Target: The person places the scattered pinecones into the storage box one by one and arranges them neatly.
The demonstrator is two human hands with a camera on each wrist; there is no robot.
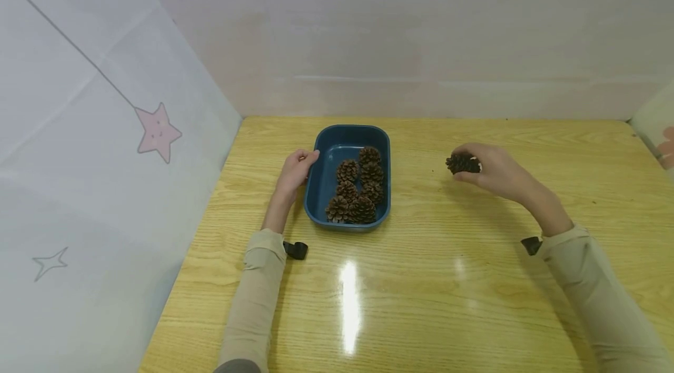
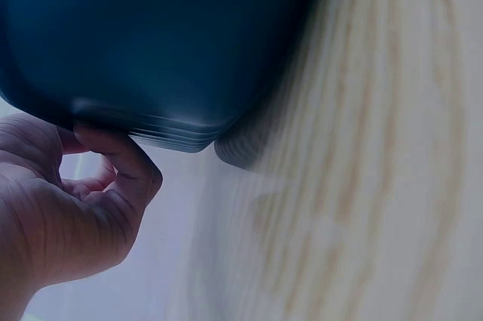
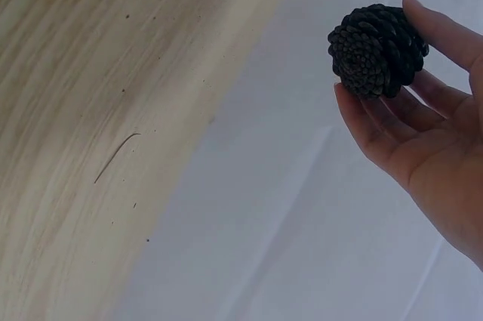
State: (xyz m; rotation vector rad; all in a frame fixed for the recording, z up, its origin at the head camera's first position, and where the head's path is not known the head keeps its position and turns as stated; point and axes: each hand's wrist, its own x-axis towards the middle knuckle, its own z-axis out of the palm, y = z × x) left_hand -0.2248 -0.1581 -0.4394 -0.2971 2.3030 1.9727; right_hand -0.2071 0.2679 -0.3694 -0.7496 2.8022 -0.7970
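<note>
A dark blue rectangular bin (image 1: 348, 224) stands on the table with several brown pine cones (image 1: 361, 209) in it, mostly along its right side and near end. My left hand (image 1: 296, 171) grips the bin's left rim, thumb on the edge; the left wrist view shows its bent fingers under the rim by the bin's outer wall (image 2: 166, 49). To the right of the bin, my right hand (image 1: 492, 169) pinches one dark pine cone (image 3: 373, 49) between thumb and fingers, held above the table.
The wooden table (image 1: 421, 291) carries small dark specks and a thin curved strand (image 3: 115, 156). White sheeting (image 1: 400, 28) hangs behind the table and at its left side. A black wrist strap piece (image 1: 296, 250) juts from the left sleeve.
</note>
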